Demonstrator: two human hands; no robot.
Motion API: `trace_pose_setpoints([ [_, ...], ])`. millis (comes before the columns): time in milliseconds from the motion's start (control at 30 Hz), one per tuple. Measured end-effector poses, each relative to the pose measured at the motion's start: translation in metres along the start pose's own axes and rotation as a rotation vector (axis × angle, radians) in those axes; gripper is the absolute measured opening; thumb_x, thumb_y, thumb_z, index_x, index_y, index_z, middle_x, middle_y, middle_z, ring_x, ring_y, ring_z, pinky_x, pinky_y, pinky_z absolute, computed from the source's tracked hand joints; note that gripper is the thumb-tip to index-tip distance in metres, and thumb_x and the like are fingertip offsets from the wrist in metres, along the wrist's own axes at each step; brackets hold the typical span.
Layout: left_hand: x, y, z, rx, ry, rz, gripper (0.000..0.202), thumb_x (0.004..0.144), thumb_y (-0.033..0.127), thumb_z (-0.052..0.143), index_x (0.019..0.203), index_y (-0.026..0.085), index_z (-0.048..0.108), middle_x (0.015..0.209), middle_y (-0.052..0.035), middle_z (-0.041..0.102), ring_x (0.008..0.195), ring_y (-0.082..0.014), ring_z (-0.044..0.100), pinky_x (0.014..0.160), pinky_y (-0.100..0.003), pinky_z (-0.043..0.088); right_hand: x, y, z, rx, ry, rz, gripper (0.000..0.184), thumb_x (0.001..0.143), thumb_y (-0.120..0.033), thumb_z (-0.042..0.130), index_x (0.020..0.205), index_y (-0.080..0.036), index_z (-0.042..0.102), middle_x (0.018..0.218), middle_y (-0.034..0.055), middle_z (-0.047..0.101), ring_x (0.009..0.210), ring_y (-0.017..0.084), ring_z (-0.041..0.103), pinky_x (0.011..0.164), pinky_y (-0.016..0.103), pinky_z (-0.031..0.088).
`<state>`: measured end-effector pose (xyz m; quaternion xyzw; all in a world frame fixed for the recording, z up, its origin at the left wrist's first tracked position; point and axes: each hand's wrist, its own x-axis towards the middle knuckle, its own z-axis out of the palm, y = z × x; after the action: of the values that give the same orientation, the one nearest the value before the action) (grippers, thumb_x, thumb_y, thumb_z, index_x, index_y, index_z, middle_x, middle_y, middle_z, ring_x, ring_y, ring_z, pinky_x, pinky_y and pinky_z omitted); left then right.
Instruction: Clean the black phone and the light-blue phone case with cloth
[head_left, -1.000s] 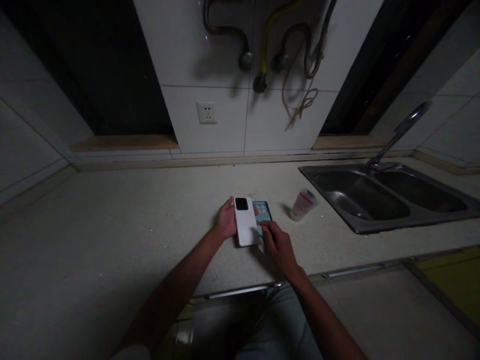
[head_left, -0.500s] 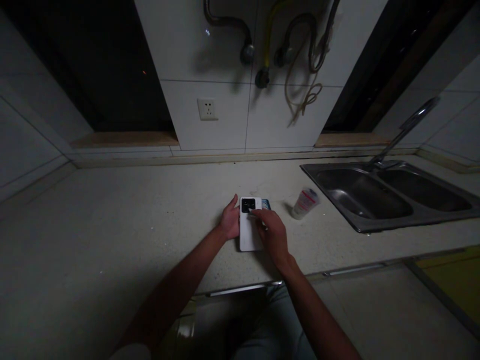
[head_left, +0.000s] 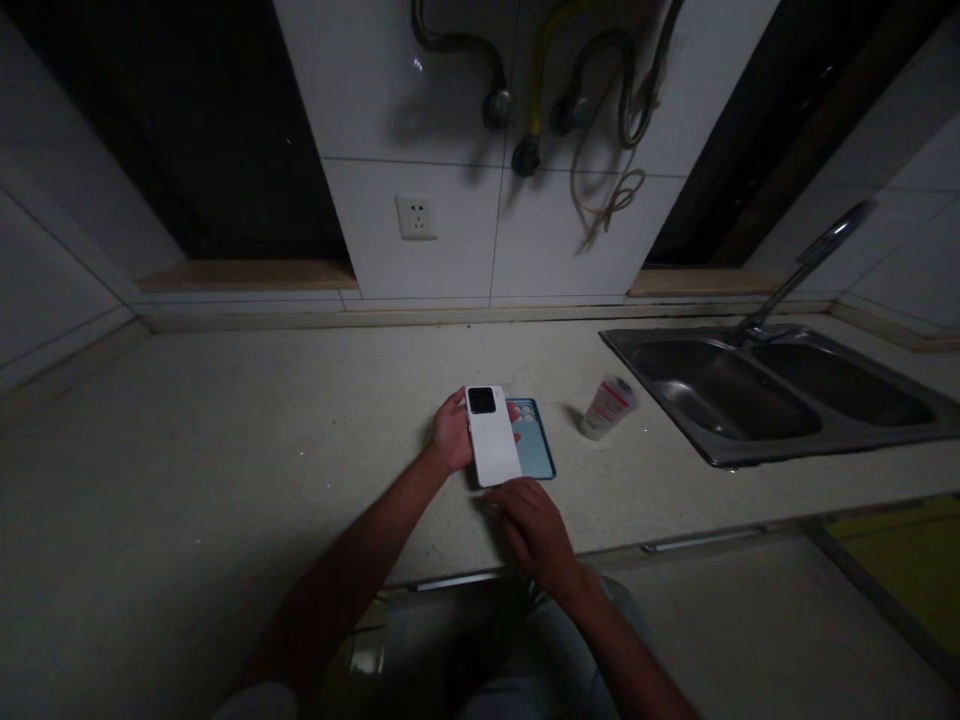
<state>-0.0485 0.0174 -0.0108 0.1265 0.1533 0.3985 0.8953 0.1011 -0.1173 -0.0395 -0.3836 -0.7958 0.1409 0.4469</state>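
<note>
My left hand (head_left: 451,436) is closed around the left edge of a white smartphone (head_left: 495,445), whose back with its black camera block faces up. The phone is slightly tilted. At its bottom edge is my right hand (head_left: 529,525), fingers curled and pinched together; whatever is between the fingertips, if anything, is too dark and small to make out. A light blue phone case (head_left: 537,450) with red shapes and camera holes lies on the counter, partly covered by the phone's right side.
A clear plastic cup (head_left: 608,408) with red print leans on the counter (head_left: 262,430) right of the case. Further right is a double steel sink (head_left: 720,400) with a tap (head_left: 806,265). A socket (head_left: 415,217) and hoses (head_left: 536,80) are on the tiled wall.
My right hand has moved from the phone's camera area down to its bottom edge. The phone has shifted a little left and tilted, uncovering more of the blue case.
</note>
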Motion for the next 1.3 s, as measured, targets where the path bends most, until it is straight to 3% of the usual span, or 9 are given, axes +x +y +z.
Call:
trace_pose_setpoints([
  [100, -0.002, -0.002, 0.002, 0.030, 0.019, -0.008, 0.056, 0.092, 0.047, 0.035, 0.122, 0.007, 0.061, 0.106, -0.0214, 0.069, 0.099, -0.0346, 0.067, 0.094, -0.058, 0.044, 0.002, -0.001, -0.009, 0.136, 0.168, 0.402, 0.020, 0.092, -0.022, 0.043, 0.096, -0.020, 0.062, 0.072, 0.0020, 0.061, 0.064, 0.017, 0.057, 0.058, 0.027, 0.047],
  [200, -0.003, -0.003, 0.005, 0.045, 0.030, -0.017, 0.056, 0.092, 0.047, 0.035, 0.123, 0.007, 0.060, 0.106, -0.0201, 0.070, 0.097, -0.0337, 0.067, 0.092, -0.055, 0.046, 0.014, -0.003, -0.015, 0.252, 0.254, 0.586, 0.017, 0.091, -0.032, 0.045, 0.087, -0.020, 0.055, 0.064, -0.0018, 0.057, 0.054, 0.014, 0.051, 0.050, 0.024, 0.041],
  [300, -0.002, -0.005, 0.006, 0.066, 0.058, 0.005, 0.055, 0.094, 0.045, 0.034, 0.126, 0.008, 0.059, 0.107, -0.0194, 0.069, 0.096, -0.0320, 0.067, 0.091, -0.051, 0.047, 0.029, -0.009, -0.014, 0.165, 0.135, 0.613, 0.028, 0.089, -0.046, 0.054, 0.100, -0.020, 0.056, 0.073, 0.0006, 0.064, 0.059, 0.016, 0.058, 0.055, 0.025, 0.043],
  [467, -0.002, -0.008, 0.009, 0.092, 0.139, 0.090, 0.047, 0.098, 0.045, 0.036, 0.132, 0.020, 0.056, 0.104, -0.0124, 0.070, 0.092, -0.0263, 0.069, 0.088, -0.044, 0.050, 0.045, -0.016, -0.001, -0.329, -0.127, 0.582, 0.063, 0.083, -0.059, 0.062, 0.129, -0.017, 0.052, 0.082, 0.0103, 0.071, 0.068, 0.026, 0.066, 0.056, 0.029, 0.041],
  [633, -0.003, -0.010, 0.011, 0.085, 0.142, 0.107, 0.044, 0.099, 0.045, 0.039, 0.137, 0.028, 0.051, 0.102, -0.0088, 0.070, 0.087, -0.0237, 0.069, 0.085, -0.044, 0.052, 0.048, -0.014, 0.009, -0.463, -0.171, 0.542, 0.052, 0.089, -0.047, 0.055, 0.130, -0.015, 0.055, 0.086, 0.0140, 0.073, 0.074, 0.029, 0.069, 0.058, 0.031, 0.043],
  [900, 0.002, -0.004, 0.000, 0.123, 0.002, 0.126, 0.030, 0.095, 0.031, 0.048, 0.120, 0.019, 0.060, 0.097, -0.0094, 0.069, 0.083, -0.0199, 0.069, 0.080, -0.034, 0.053, 0.056, -0.009, -0.003, -0.097, 0.037, 0.549, 0.042, 0.088, -0.037, 0.043, 0.111, -0.014, 0.069, 0.069, 0.0056, 0.066, 0.057, 0.018, 0.056, 0.057, 0.028, 0.038],
  [1100, 0.008, 0.002, -0.011, 0.417, 0.128, 0.142, 0.020, 0.082, 0.018, 0.066, 0.099, 0.007, 0.066, 0.089, -0.0121, 0.070, 0.075, -0.0183, 0.067, 0.078, -0.030, 0.053, 0.059, 0.023, -0.011, 0.542, 0.192, 0.708, 0.040, 0.079, -0.045, 0.050, 0.088, -0.012, 0.070, 0.070, 0.0026, 0.062, 0.062, 0.016, 0.052, 0.058, 0.026, 0.041],
  [1200, 0.007, 0.007, -0.015, 0.504, 0.193, 0.098, 0.026, 0.077, 0.016, 0.070, 0.102, 0.007, 0.066, 0.091, -0.0124, 0.070, 0.076, -0.0173, 0.066, 0.074, -0.028, 0.054, 0.058, 0.031, -0.013, 0.568, 0.142, 0.753, 0.040, 0.077, -0.048, 0.055, 0.089, -0.013, 0.071, 0.073, 0.0035, 0.064, 0.064, 0.017, 0.054, 0.060, 0.027, 0.042],
  [1300, 0.005, 0.013, -0.018, 0.559, 0.295, 0.108, 0.027, 0.074, 0.016, 0.073, 0.099, 0.009, 0.066, 0.089, -0.0104, 0.070, 0.072, -0.0157, 0.066, 0.067, -0.026, 0.054, 0.056, 0.035, -0.023, 0.371, 0.180, 0.710, 0.047, 0.080, -0.052, 0.055, 0.100, -0.013, 0.072, 0.088, 0.0072, 0.070, 0.075, 0.020, 0.059, 0.069, 0.030, 0.045],
])
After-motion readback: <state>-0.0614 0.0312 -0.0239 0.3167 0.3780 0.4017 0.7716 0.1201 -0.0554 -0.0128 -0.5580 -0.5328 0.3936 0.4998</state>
